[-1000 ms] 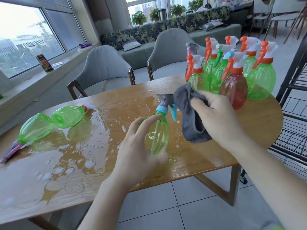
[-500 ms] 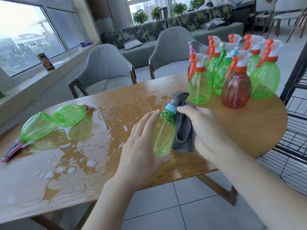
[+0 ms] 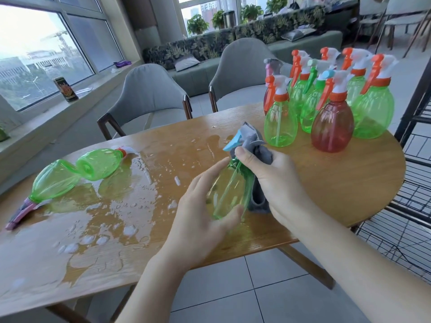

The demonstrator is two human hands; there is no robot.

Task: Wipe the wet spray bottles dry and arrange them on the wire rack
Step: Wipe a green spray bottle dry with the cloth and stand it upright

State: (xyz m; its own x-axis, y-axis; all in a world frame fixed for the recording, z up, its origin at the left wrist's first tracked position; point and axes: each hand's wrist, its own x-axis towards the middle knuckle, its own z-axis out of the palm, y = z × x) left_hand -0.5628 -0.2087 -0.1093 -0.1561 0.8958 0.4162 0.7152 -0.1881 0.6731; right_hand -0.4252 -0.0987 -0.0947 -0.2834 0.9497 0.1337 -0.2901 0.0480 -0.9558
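Note:
My left hand (image 3: 200, 220) cradles a small green spray bottle (image 3: 229, 190) with a blue and grey trigger head, tilted over the table's front edge. My right hand (image 3: 277, 180) grips a grey cloth (image 3: 258, 145) and presses it against the bottle's neck and right side. Two wet green bottles (image 3: 77, 171) lie on their sides at the left in a puddle. Several upright green bottles and one red bottle (image 3: 332, 127) stand grouped at the table's back right. The black wire rack (image 3: 415, 183) stands to the right of the table.
The wooden table (image 3: 338, 183) is wet with puddles and foam on its left half. Two grey chairs (image 3: 149, 94) stand behind it. A windowsill with a dark can (image 3: 65, 89) runs along the left. Tiled floor lies below.
The cloth in my right hand has slid from the trigger head down along the bottle's side. The bottle has tilted more toward the right and the view has shifted slightly.

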